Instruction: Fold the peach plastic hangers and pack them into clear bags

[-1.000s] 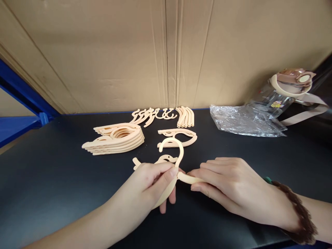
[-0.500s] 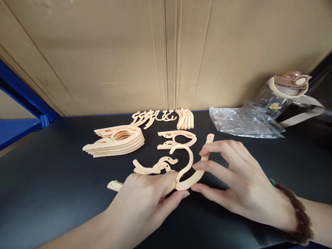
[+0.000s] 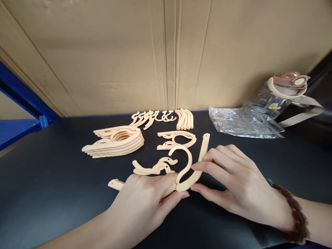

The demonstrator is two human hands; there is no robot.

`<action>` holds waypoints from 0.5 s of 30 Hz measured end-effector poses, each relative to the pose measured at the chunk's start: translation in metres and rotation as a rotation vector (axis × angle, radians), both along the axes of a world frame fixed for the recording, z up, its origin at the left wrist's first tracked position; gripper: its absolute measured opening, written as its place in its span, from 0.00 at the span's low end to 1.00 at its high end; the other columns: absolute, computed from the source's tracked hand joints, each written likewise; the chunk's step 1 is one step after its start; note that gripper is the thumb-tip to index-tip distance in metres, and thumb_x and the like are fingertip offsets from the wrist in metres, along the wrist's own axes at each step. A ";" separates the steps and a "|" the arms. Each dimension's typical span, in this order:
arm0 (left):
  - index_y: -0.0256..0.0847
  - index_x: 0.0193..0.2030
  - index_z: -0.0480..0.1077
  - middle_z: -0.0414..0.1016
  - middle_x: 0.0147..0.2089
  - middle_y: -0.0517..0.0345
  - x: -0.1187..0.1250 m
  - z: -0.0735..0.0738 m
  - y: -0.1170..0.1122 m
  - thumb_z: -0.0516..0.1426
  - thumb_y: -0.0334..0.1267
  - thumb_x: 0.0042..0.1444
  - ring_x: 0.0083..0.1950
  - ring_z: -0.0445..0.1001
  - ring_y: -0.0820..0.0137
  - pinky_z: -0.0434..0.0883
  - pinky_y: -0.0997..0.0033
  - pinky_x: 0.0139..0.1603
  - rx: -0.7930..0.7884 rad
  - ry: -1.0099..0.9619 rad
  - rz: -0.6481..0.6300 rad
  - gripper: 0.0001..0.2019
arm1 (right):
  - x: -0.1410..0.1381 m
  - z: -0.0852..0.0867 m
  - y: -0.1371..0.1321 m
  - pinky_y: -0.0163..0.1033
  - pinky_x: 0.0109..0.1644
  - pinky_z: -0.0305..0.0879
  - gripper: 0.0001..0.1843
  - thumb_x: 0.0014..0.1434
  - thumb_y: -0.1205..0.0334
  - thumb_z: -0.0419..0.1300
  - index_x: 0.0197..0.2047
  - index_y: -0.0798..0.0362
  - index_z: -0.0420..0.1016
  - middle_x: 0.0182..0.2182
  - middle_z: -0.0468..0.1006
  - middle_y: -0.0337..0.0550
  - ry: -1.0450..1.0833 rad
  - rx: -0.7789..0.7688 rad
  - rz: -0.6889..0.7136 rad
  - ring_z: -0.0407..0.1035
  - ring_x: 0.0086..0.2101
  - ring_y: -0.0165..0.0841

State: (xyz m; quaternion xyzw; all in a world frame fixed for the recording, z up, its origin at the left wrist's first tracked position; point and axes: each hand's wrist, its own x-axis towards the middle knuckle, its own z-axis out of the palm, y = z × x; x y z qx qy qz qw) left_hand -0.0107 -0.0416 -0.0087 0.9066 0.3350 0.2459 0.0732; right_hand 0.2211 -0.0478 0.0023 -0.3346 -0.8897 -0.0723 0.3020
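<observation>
A cream plastic folding clothes hanger (image 3: 190,182) is held low over the black tabletop, its curved hook pointing up and its two arms spread. My left hand (image 3: 149,195) is closed round the left arm, with thumb and finger pinching near the joint at the hook's foot. On the other side, my right hand (image 3: 233,183) grips the right arm between thumb and fingertips; that arm's end sticks up past the fingers. Loose hook pieces (image 3: 155,167) lie just behind my left hand. The joint is partly covered by my left fingers.
A stack of folded hangers (image 3: 127,144) lies at the left, and another folded hanger (image 3: 193,141) in the middle. Farther back are more hooks (image 3: 149,119) and several arm pieces (image 3: 184,119). A clear plastic bag (image 3: 233,121) and a bottle (image 3: 281,98) are at the right, before a cardboard wall (image 3: 116,58).
The hanger's right arm has swung slightly left and stands a little steeper. My right fingers have slid lower along it, while my left hand stays almost still.
</observation>
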 end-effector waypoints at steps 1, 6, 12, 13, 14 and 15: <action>0.43 0.27 0.51 0.52 0.20 0.73 0.000 0.000 0.000 0.52 0.41 0.70 0.18 0.54 0.79 0.52 0.78 0.19 -0.001 0.001 0.000 0.19 | 0.000 0.000 0.000 0.42 0.36 0.55 0.08 0.66 0.59 0.61 0.43 0.56 0.74 0.32 0.76 0.41 -0.001 -0.001 0.003 0.65 0.33 0.34; 0.42 0.26 0.54 0.55 0.20 0.73 0.000 -0.002 0.000 0.53 0.42 0.70 0.19 0.56 0.79 0.54 0.78 0.19 -0.017 -0.012 -0.012 0.19 | 0.000 0.001 0.000 0.41 0.36 0.55 0.06 0.67 0.61 0.60 0.40 0.55 0.72 0.32 0.76 0.40 -0.004 -0.004 0.021 0.65 0.32 0.33; 0.43 0.28 0.59 0.60 0.21 0.72 0.000 -0.002 0.000 0.52 0.42 0.70 0.19 0.61 0.78 0.57 0.78 0.20 -0.043 -0.024 -0.037 0.17 | 0.000 0.001 0.000 0.42 0.36 0.57 0.08 0.67 0.62 0.59 0.48 0.55 0.72 0.34 0.77 0.40 -0.022 -0.029 0.055 0.67 0.33 0.33; 0.43 0.29 0.60 0.61 0.22 0.72 0.000 -0.002 0.000 0.52 0.42 0.71 0.20 0.62 0.78 0.58 0.78 0.21 -0.042 -0.029 -0.051 0.16 | 0.000 0.001 0.000 0.42 0.37 0.58 0.09 0.67 0.63 0.59 0.49 0.54 0.72 0.35 0.77 0.40 -0.022 -0.050 0.064 0.67 0.34 0.33; 0.43 0.31 0.62 0.62 0.22 0.72 0.000 -0.002 0.000 0.52 0.41 0.71 0.20 0.63 0.78 0.58 0.77 0.20 -0.031 -0.034 -0.064 0.15 | 0.001 0.001 0.000 0.42 0.37 0.59 0.09 0.68 0.63 0.58 0.50 0.54 0.72 0.36 0.78 0.41 -0.019 -0.077 0.071 0.68 0.35 0.34; 0.43 0.32 0.63 0.64 0.23 0.71 0.000 -0.003 0.000 0.52 0.41 0.71 0.20 0.65 0.78 0.59 0.76 0.21 -0.011 -0.030 -0.074 0.14 | 0.001 0.001 0.000 0.42 0.37 0.60 0.09 0.68 0.63 0.57 0.50 0.54 0.72 0.36 0.78 0.41 -0.014 -0.103 0.078 0.68 0.35 0.34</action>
